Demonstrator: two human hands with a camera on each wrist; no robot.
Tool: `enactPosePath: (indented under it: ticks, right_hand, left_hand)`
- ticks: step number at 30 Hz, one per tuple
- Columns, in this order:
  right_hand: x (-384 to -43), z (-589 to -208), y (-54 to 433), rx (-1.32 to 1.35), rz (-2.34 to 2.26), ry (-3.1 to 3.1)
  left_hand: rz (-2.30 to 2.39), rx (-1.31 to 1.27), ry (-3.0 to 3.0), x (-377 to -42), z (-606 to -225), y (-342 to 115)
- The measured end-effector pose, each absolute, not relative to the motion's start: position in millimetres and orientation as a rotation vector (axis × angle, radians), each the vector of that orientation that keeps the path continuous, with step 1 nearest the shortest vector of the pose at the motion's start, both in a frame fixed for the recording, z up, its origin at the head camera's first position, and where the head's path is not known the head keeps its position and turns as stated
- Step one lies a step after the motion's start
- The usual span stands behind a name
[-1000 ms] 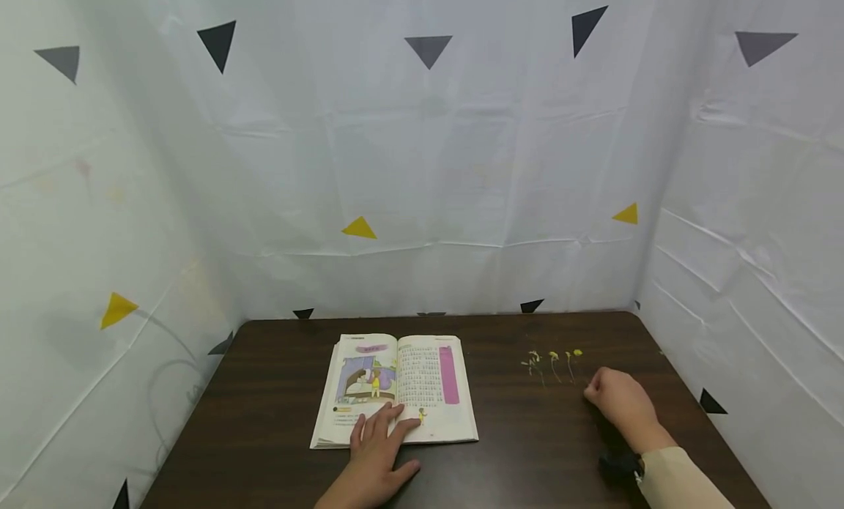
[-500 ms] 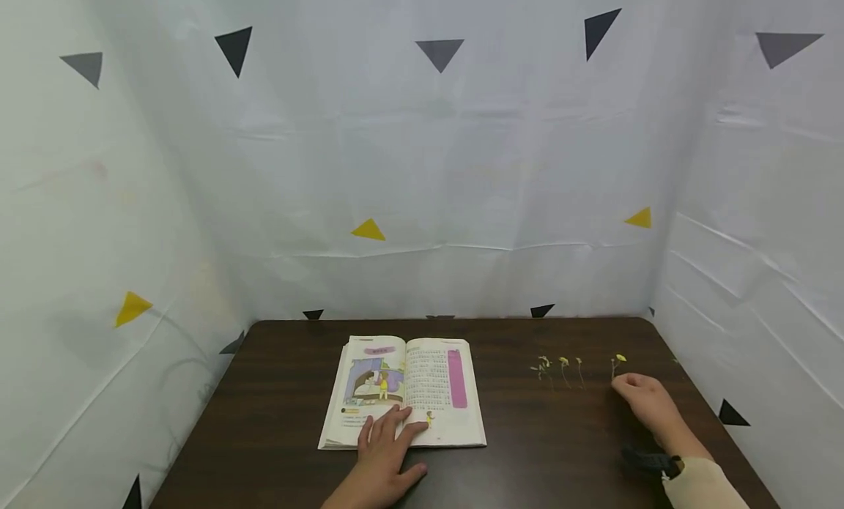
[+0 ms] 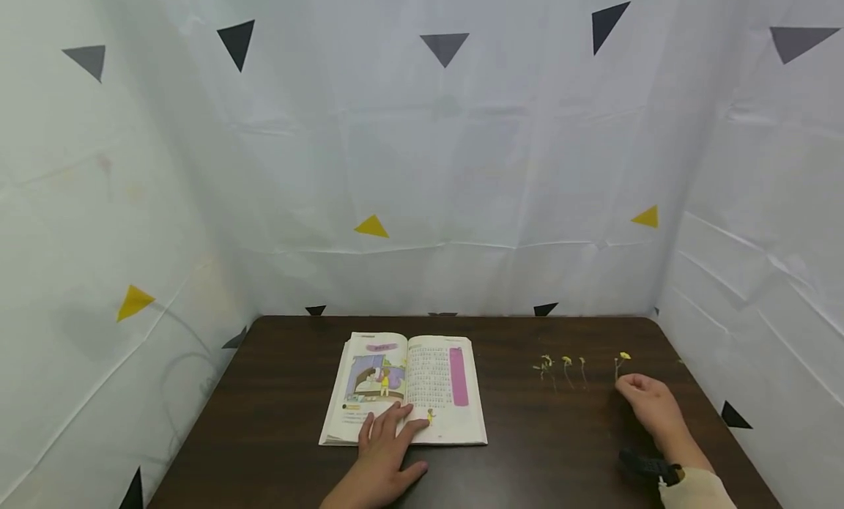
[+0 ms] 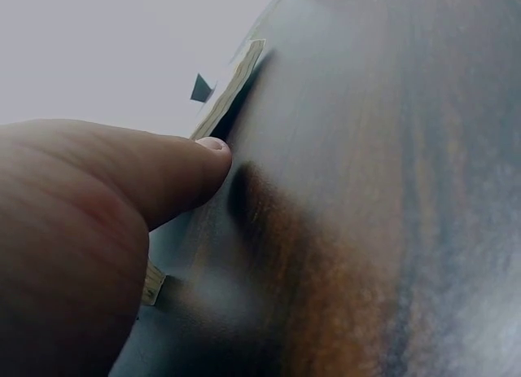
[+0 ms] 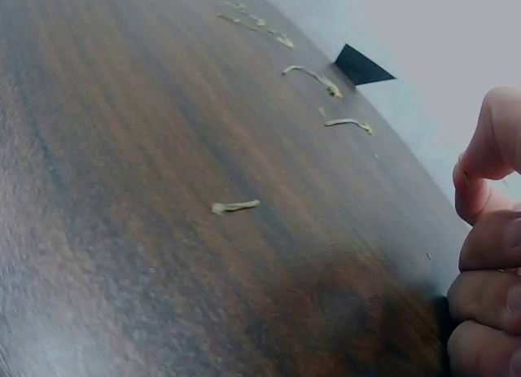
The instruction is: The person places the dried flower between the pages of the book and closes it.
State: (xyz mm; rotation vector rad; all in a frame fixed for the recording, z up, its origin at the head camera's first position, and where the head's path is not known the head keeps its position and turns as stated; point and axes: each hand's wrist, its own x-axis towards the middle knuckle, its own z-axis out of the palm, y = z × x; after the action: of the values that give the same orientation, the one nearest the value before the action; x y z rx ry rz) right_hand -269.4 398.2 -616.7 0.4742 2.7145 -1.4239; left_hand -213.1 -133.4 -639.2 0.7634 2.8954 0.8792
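Observation:
An open book with a coloured picture and printed text lies on the dark table. My left hand rests on its lower edge with fingers spread, the thumb off the page above the table; the left wrist view shows that thumb beside the book's edge. To the right, my right hand pinches the stem of a small yellow flower between thumb and index finger. Several dried flower sprigs lie to the left of that hand. The right wrist view shows its curled fingers; the flower is mostly hidden there.
A dark wood-grain table is enclosed by white cloth with black, grey and yellow triangles. A short stem piece lies apart from the sprigs in the right wrist view. A dark strap is round the right wrist.
My right hand has moved right, carrying the yellow flower away from the other sprigs, and now stays nearly still. The left hand has kept its place on the book. The head view has shifted slightly.

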Motion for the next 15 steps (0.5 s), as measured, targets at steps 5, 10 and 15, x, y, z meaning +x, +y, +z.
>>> enactPosePath:
  ticks: [5, 10, 15]
  right_hand:
    - [-269.5, -614.9, 396.6, 0.484, -1.445, 2.701]
    - [-265.9, -618.0, 387.1, 0.524, -1.463, 2.728]
    - [-257.8, -621.7, 379.1, 0.630, -1.511, 2.804]
  left_hand:
    - [0.889, 0.773, 2.889, -215.6, -637.3, -132.6]
    - [0.906, 0.773, 2.857, -216.4, -641.9, -135.3]
    - [0.899, 0.761, 2.843, -220.2, -644.6, -133.8]
